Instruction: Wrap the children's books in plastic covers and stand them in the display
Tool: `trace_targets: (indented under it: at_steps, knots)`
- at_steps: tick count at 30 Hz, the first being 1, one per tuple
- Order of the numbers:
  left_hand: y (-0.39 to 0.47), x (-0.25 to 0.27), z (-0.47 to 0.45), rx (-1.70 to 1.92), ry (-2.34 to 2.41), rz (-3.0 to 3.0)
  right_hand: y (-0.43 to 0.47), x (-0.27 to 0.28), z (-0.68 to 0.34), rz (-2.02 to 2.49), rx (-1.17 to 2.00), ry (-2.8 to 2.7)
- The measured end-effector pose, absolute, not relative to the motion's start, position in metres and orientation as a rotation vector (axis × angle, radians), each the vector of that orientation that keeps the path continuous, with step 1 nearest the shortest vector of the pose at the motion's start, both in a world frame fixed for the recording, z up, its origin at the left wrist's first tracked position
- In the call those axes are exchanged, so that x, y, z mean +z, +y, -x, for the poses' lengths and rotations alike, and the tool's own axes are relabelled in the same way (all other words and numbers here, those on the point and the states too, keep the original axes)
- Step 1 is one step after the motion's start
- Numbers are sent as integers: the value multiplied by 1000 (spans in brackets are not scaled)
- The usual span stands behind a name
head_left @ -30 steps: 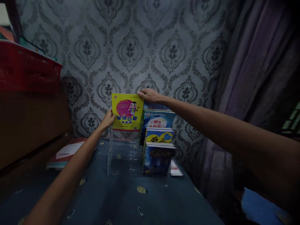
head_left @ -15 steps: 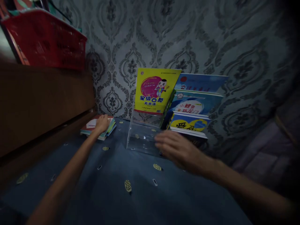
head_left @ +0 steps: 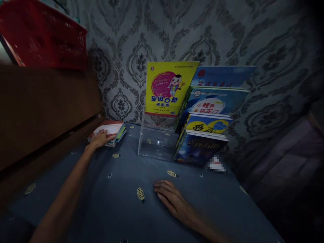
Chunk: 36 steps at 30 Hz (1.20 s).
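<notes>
My left hand [head_left: 99,138] lies on the near edge of a small stack of books [head_left: 117,130] at the back left, its fingers stretched over the top cover and its thumb apart. The top book is reddish with a white area. Nearer to me, my right hand [head_left: 176,202] rests on the blue tablecloth [head_left: 121,209], loosely open and holding nothing. Beyond it stands a clear acrylic book rack [head_left: 157,146]. A yellow workbook [head_left: 169,87] leans in its rear left. On its right stand blue books in tiers, with a dark blue book [head_left: 199,148] in front.
A red plastic basket [head_left: 43,37] sits on a brown wooden cabinet [head_left: 48,111] at the left. Patterned wallpaper [head_left: 118,77] rises behind the rack. A small pixelated white item [head_left: 217,164] lies right of the rack. Dim fabric [head_left: 286,162] hangs at the right.
My right hand has moved away from the rack's front, down toward me onto the tablecloth, uncovering the dark blue book. My left hand has shifted left and nearer on the stack.
</notes>
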<state>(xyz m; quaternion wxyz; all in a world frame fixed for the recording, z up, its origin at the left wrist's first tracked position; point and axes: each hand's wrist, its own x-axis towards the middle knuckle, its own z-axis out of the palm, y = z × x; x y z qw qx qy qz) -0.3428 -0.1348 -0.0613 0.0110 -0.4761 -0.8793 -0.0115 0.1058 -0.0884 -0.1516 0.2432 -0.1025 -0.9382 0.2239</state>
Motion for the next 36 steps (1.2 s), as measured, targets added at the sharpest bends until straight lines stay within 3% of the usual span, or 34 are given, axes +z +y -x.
trace_targets:
  at_steps: [7, 36]
  knots:
    - [-157, -63, 331, 163, -2694, 1603, -82, -161, -107, 275, 786, -2487]
    - [-209, -89, 209, 345, -2521, 1336, -92, -142, -105, 189, 763, -2479]
